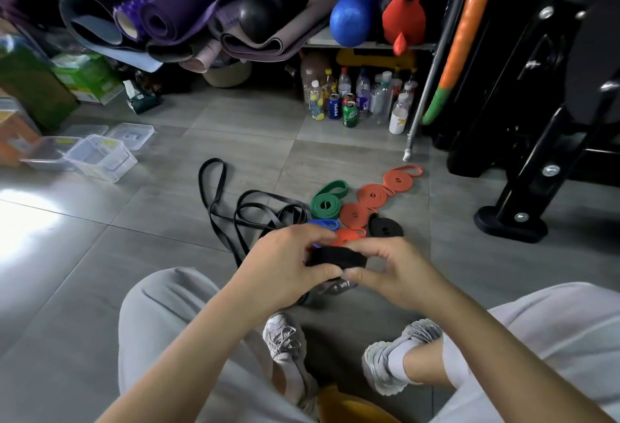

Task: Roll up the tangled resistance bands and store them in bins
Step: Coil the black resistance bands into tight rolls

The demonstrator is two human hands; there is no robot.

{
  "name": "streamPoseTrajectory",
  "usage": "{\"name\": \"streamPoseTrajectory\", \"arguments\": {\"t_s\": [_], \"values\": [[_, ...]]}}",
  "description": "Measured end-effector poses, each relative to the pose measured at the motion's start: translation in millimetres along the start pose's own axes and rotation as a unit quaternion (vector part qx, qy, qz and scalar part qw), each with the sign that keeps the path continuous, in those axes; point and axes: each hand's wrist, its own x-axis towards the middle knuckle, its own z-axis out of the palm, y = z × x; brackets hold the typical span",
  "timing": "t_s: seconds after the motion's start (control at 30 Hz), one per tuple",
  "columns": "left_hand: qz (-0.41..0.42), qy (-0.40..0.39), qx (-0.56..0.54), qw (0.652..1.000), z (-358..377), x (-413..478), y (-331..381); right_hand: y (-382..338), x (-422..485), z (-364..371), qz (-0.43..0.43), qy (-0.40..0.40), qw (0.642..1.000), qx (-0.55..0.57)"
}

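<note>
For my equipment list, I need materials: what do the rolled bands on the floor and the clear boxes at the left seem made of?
The flat rolled orange bands and flat rolled green band look like matte rubber or latex: they coil tightly without creasing. The clear rectangular boxes look like glossy rigid plastic: the floor shows through their walls.

A person sits on a grey tiled floor (pixel 134 214). The left hand (pixel 288 265) and right hand (pixel 396 271) grip a black roll (pixel 335 256) between them. Just beyond lie a green roll (pixel 327 203), orange rolls (pixel 372 194), a blue roll (pixel 323 224) and a small black roll (pixel 385 226). A loose black band (pixel 218 194) sprawls to their left, and clear bins (pixel 100 157) stand farther left.
</note>
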Motion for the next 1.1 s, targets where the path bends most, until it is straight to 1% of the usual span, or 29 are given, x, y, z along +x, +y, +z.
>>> {"name": "streamPoseTrajectory", "arguments": {"t_s": [0.03,0.07,0.1,0.17,0.23,0.3,0.37,0.4,0.47,0.5,0.53,0.57,0.6,0.63,0.67,0.7,0.73,0.77,0.8,0.83,0.87,0.9,0.93,0.97,1.0,1.03,1.1], "values": [[0.012,0.002,0.025,1.0,-3,1,3,-1,1,1,-0.008,-0.002,1.0,0.002],[0.019,0.01,0.026,0.999,-6,2,5,-3,1,1,-0.009,0.009,1.0,0.015],[0.02,0.021,0.003,1.0,-8,2,6,-4,2,-1,-0.006,0.029,0.999,0.039],[0.018,0.048,-0.079,0.996,-14,4,7,-6,4,-5,0.003,0.064,0.994,0.086],[0.027,0.077,-0.155,0.984,-19,5,6,-6,8,-8,0.003,0.065,0.993,0.096],[0.033,0.099,-0.243,0.964,-24,6,7,-8,13,-9,-0.007,0.065,0.99,0.128],[0.017,0.126,-0.355,0.926,-23,7,10,-11,19,-8,-0.022,0.073,0.978,0.196],[-0.005,0.143,-0.418,0.897,-21,8,12,-13,23,-8,-0.029,0.074,0.971,0.226],[-0.038,0.151,-0.555,0.817,-17,11,15,-17,30,-5,-0.048,0.075,0.964,0.251],[-0.04,0.138,-0.613,0.777,-15,12,17,-18,35,-4,-0.06,0.087,0.963,0.249],[-0.036,0.122,-0.654,0.745,-14,13,20,-22,39,-3,-0.067,0.099,0.961,0.249],[-0.034,0.113,-0.68,0.724,-13,15,21,-25,43,-4,-0.075,0.116,0.957,0.254],[-0.031,0.109,-0.69,0.715,-14,18,22,-28,45,-5,-0.078,0.125,0.952,0.267],[-0.032,0.107,-0.683,0.722,-16,20,20,-30,45,-9,-0.079,0.129,0.953,0.264],[-0.036,0.108,-0.654,0.748,-17,22,17,-32,45,-12,-0.075,0.122,0.957,0.253],[-0.035,0.116,-0.581,0.805,-20,24,13,-30,44,-16,-0.071,0.116,0.964,0.23],[-0.016,0.128,-0.459,0.879,-25,26,9,-31,43,-20,-0.065,0.105,0.97,0.211],[0.017,0.135,-0.316,0.939,-31,27,7,-29,42,-24,-0.063,0.099,0.978,0.173],[0.055,0.129,-0.186,0.972,-36,28,7,-29,42,-27,-0.06,0.091,0.987,0.118],[0.089,0.11,-0.071,0.987,-42,29,12,-29,42,-29,-0.058,0.082,0.994,0.048],[0.119,0.082,0.028,0.989,-45,32,17,-31,43,-30,-0.051,0.072,0.996,-0.016],[0.142,0.052,0.113,0.982,-47,35,22,-31,44,-30,-0.049,0.067,0.994,-0.066],[0.153,0.034,0.176,0.972,-48,38,28,-32,44,-30,-0.047,0.071,0.992,-0.097],[0.158,0.027,0.208,0.965,-50,40,31,-33,45,-30,-0.051,0.086,0.988,-0.115],[0.16,0.031,0.209,0.964,-51,41,33,-34,44,-31,-0.057,0.105,0.986,-0.121],[0.162,0.038,0.188,0.968,-52,42,32,-33,43,-31,-0.063,0.124,0.985,-0.103],[0.165,0.072,0.1,0.978,-53,41,29,-35,41,-33,-0.073,0.147,0.985,-0.049]]}}
